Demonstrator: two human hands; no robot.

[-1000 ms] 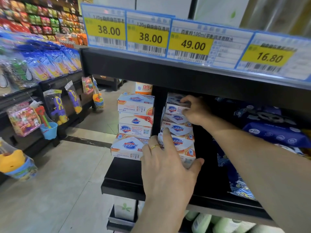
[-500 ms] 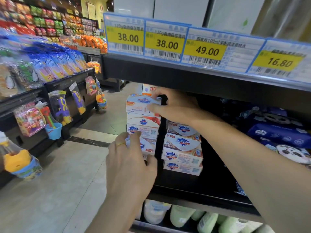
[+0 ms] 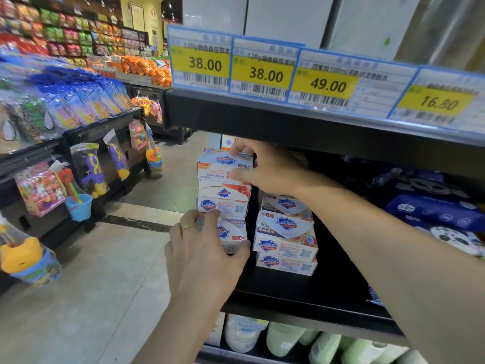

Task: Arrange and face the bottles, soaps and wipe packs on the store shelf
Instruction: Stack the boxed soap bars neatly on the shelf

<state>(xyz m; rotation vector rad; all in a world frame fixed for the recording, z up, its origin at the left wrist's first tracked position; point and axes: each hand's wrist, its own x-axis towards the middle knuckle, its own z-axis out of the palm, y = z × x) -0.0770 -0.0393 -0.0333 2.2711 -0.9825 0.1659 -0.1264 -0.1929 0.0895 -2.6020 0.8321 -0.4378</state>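
— What do you have on the black shelf?
— Two stacks of white soap boxes side by side at its left end, blue-shield logos facing you, some upside down. Dark blue wipe packs lie right.

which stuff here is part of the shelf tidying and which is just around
Job: left soap stack, top box gripped by right hand, bottom box by left hand; right soap stack; wipe packs; bottles below.
Around: price tags, hanging toys, snack bags.
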